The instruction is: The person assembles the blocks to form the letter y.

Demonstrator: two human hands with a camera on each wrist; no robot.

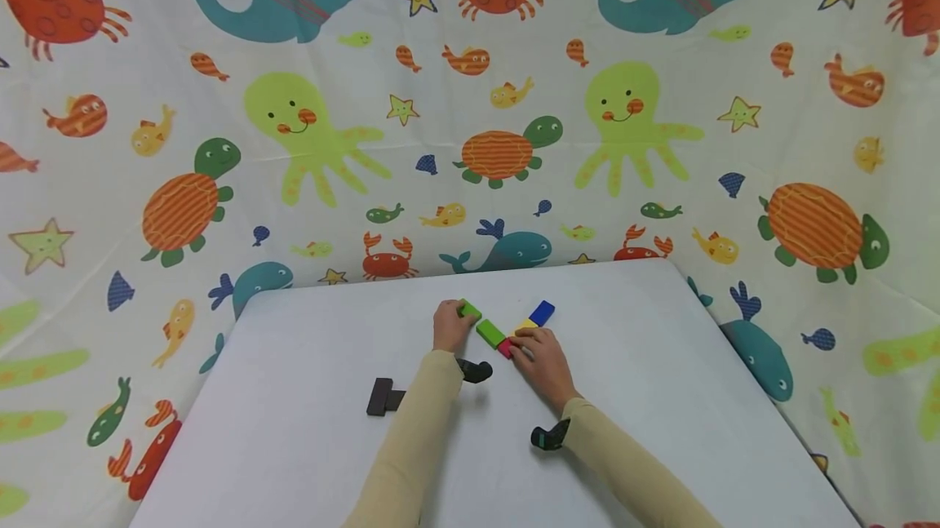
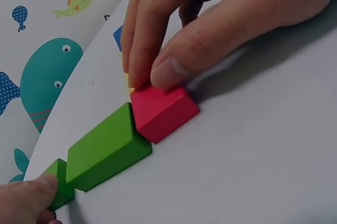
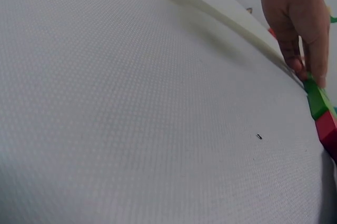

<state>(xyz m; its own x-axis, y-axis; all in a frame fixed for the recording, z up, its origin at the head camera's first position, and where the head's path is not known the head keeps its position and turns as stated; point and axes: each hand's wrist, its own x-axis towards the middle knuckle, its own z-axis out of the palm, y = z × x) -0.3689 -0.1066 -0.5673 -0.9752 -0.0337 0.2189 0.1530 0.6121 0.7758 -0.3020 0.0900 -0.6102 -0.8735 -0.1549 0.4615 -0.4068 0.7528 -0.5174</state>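
Note:
In the head view my left hand (image 1: 451, 325) pinches a green block (image 1: 471, 311) between thumb and fingers. A longer green block (image 1: 490, 334) lies just beside it, its other end touching a red block (image 1: 504, 348). My right hand (image 1: 545, 365) holds the red block, thumb and fingertips at its top in the left wrist view, where the block (image 2: 164, 110) meets the longer green block (image 2: 108, 147) at an angle. Beyond my right fingers lie a yellow block (image 1: 525, 325), partly hidden, and a blue block (image 1: 542, 313) end to end with it.
Two dark brown blocks (image 1: 379, 397) lie left of my left forearm, which partly covers one of them. The white table (image 1: 294, 438) ends at the back against a hanging cloth (image 1: 433, 128) printed with sea animals. Dark wrist straps stick out from both sleeves.

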